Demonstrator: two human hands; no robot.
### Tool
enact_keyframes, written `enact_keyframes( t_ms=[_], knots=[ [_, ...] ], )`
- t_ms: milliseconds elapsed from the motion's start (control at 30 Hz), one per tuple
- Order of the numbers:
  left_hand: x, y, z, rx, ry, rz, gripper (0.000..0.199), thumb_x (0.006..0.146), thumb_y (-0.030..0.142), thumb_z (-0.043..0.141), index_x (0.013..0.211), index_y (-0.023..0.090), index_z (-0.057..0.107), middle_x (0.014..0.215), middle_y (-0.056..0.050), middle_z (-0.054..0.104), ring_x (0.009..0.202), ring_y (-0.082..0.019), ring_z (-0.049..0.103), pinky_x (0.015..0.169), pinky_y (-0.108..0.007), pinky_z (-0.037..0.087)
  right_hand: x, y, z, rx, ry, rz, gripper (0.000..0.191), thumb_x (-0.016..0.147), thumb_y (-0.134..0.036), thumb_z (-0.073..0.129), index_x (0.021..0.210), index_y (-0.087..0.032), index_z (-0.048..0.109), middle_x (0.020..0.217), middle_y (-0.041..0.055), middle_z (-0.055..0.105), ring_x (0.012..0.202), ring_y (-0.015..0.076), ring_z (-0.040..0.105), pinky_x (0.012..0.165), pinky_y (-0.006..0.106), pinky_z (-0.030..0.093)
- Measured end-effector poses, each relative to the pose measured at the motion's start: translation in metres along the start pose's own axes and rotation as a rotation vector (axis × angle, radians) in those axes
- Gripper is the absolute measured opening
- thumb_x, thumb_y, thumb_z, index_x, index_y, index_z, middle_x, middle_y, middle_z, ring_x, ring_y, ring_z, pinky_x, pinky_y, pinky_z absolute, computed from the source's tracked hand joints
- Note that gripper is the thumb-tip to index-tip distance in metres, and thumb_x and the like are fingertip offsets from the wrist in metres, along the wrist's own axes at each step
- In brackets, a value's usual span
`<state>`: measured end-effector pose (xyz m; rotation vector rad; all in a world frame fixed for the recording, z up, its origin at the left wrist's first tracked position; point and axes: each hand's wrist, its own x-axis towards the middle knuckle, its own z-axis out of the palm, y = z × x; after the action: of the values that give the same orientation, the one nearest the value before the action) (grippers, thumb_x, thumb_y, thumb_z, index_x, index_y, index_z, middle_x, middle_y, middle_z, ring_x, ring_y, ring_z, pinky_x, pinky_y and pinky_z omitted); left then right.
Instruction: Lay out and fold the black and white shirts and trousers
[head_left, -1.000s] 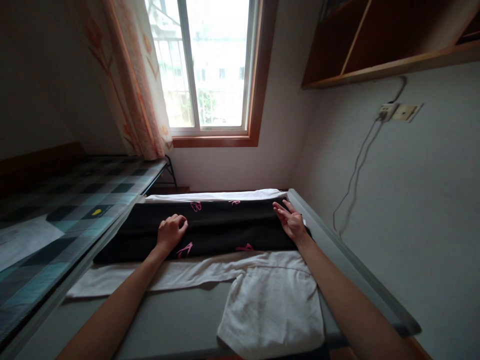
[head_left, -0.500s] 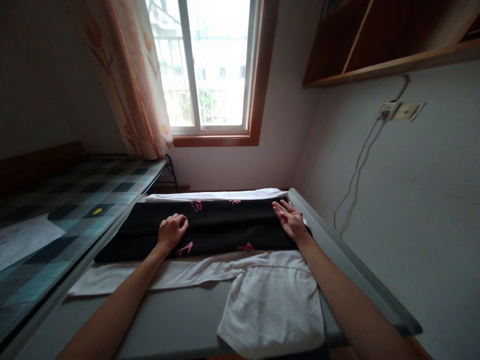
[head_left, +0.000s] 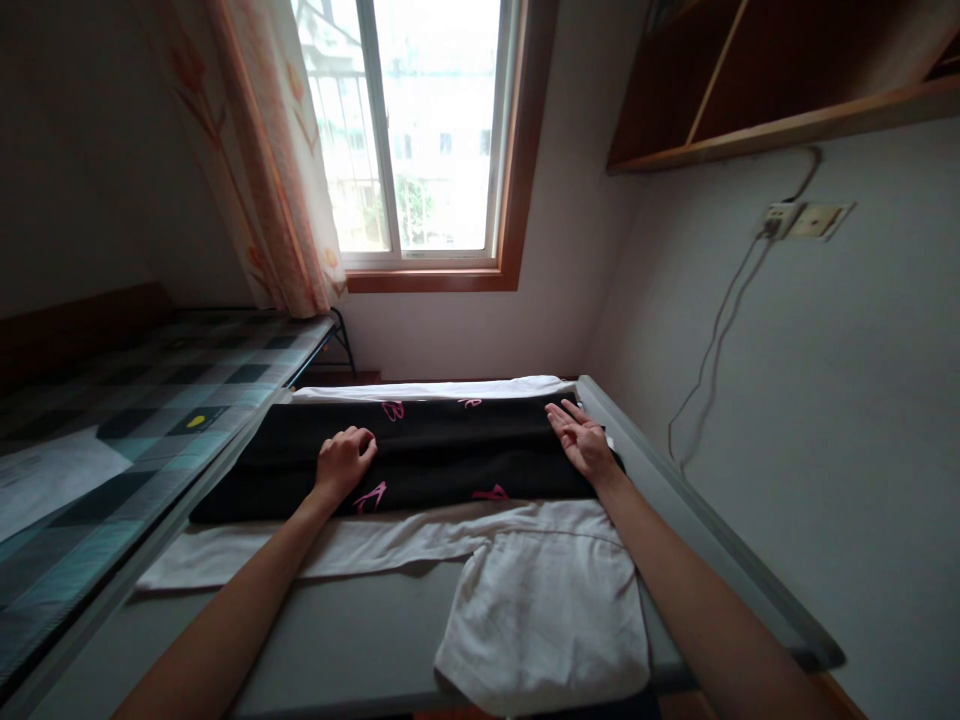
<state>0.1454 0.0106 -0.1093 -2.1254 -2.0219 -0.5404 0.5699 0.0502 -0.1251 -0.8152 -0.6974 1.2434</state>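
A short-sleeved shirt point(head_left: 450, 450) lies spread sideways on the grey table, with a black middle printed with pink letters and white parts along the far and near sides. Its white sleeve point(head_left: 551, 620) hangs towards me at the near right. My left hand point(head_left: 345, 463) rests on the black cloth left of centre, back up, with fingers curled in; whatever may be in them is hidden. At the right end of the black part, my right hand point(head_left: 579, 440) lies palm up with its fingers stretched out, and nothing shows in it.
The grey table point(head_left: 360, 640) has a raised rim point(head_left: 712, 530) along the right wall. A bed with a checked cover point(head_left: 217, 375) stands at the left, with a white sheet point(head_left: 56, 480) on it. A cable point(head_left: 709, 350) hangs from the wall socket point(head_left: 780, 218).
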Motion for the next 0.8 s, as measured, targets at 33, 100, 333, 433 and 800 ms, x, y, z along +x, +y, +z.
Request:
enact_keyframes(
  t_ms=[33, 100, 333, 433, 800],
  knots=[
    [0.0, 0.0, 0.001, 0.004, -0.003, -0.001, 0.025, 0.092, 0.033, 0.043, 0.088, 0.021, 0.065, 0.091, -0.005, 0.066, 0.089, -0.022, 0.062, 0.076, -0.032, 0.039, 0.001, 0.0, 0.0, 0.005, 0.005, 0.003, 0.054, 0.061, 0.0, 0.057, 0.111, -0.021, 0.059, 0.129, 0.0109, 0.063, 0.128, 0.0229, 0.052, 0.105, 0.039, 0.046],
    [0.0, 0.0, 0.002, 0.011, -0.005, -0.001, 0.025, 0.092, 0.033, 0.043, 0.088, 0.021, 0.065, 0.091, -0.005, 0.066, 0.089, -0.021, 0.062, 0.076, -0.031, 0.039, 0.002, 0.001, -0.001, 0.021, 0.021, 0.007, 0.05, 0.064, -0.001, 0.057, 0.109, -0.02, 0.06, 0.128, 0.0119, 0.064, 0.126, 0.0229, 0.054, 0.104, 0.039, 0.047],
    [0.001, -0.002, 0.004, 0.025, 0.0, 0.001, 0.025, 0.093, 0.033, 0.044, 0.088, 0.021, 0.066, 0.09, -0.005, 0.065, 0.089, -0.021, 0.061, 0.075, -0.031, 0.04, 0.005, 0.004, -0.004, 0.019, 0.01, -0.025, 0.042, 0.07, -0.004, 0.056, 0.107, -0.021, 0.061, 0.126, 0.0123, 0.064, 0.122, 0.0227, 0.057, 0.103, 0.041, 0.048],
    [0.0, -0.002, 0.005, 0.029, 0.044, 0.047, 0.028, 0.094, 0.035, 0.043, 0.089, 0.021, 0.066, 0.092, -0.006, 0.064, 0.09, -0.023, 0.06, 0.077, -0.033, 0.04, 0.005, 0.006, -0.004, -0.02, -0.002, -0.067, 0.041, 0.068, -0.006, 0.057, 0.105, -0.023, 0.062, 0.117, 0.0089, 0.068, 0.116, 0.0205, 0.062, 0.104, 0.041, 0.048],
    [-0.001, 0.003, 0.008, -0.054, 0.135, 0.541, 0.018, 0.089, 0.03, 0.06, 0.103, 0.023, 0.07, 0.103, -0.007, 0.066, 0.093, -0.022, 0.057, 0.085, -0.036, 0.041, -0.011, -0.004, 0.006, -1.107, -0.25, -0.694, 0.017, 0.08, -0.032, 0.061, 0.088, -0.02, 0.071, 0.097, 0.0087, 0.067, 0.096, 0.0245, 0.063, 0.091, 0.045, 0.05]
  ],
)
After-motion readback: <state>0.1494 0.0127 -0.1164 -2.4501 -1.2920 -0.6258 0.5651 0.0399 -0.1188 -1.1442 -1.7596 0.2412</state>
